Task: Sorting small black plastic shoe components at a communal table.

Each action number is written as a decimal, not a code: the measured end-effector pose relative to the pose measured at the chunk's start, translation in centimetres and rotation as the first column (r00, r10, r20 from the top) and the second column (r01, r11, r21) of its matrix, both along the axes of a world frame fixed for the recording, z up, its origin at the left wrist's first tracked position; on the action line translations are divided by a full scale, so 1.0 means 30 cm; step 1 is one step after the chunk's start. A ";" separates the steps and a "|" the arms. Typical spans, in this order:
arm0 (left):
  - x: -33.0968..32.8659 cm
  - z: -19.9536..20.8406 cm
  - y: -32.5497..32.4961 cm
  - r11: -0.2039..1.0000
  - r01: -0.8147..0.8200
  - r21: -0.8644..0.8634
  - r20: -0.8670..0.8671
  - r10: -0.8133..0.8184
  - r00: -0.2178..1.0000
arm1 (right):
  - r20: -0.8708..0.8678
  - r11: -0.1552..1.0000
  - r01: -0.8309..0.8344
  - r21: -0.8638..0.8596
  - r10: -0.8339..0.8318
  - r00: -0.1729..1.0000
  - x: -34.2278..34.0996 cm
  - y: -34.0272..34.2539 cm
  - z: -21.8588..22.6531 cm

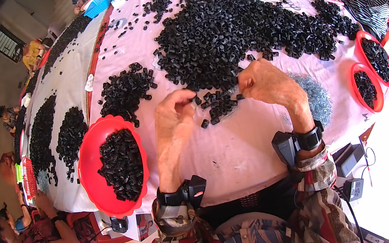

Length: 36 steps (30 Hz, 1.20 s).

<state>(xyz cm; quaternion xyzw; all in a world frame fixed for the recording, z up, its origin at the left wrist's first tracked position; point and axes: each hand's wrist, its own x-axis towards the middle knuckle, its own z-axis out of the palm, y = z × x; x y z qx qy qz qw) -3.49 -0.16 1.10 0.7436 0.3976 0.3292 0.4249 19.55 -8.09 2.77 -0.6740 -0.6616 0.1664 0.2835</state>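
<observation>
One table is covered by a pink cloth (231, 161), on which one large heap of black pieces (216, 36) is spread across the upper centre of the frame. One scalloped red bowl (92, 176) is seen at centre left, and two smaller red bowls (378, 106) at the right edge of the table; all three are filled with black pieces. Two hands are held at mid-frame: by the left hand (171, 117) one black piece (196, 100) is pinched at the fingertips; the right hand (272, 83) is curled downward, and whether anything is gripped cannot be told. Between them, one small cluster (217, 106) is laid out.
</observation>
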 end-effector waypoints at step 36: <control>0.035 -0.015 0.017 0.749 0.350 -0.562 0.664 0.157 0.731 | -0.797 0.954 0.255 0.156 -0.031 0.603 -0.184 0.039 0.045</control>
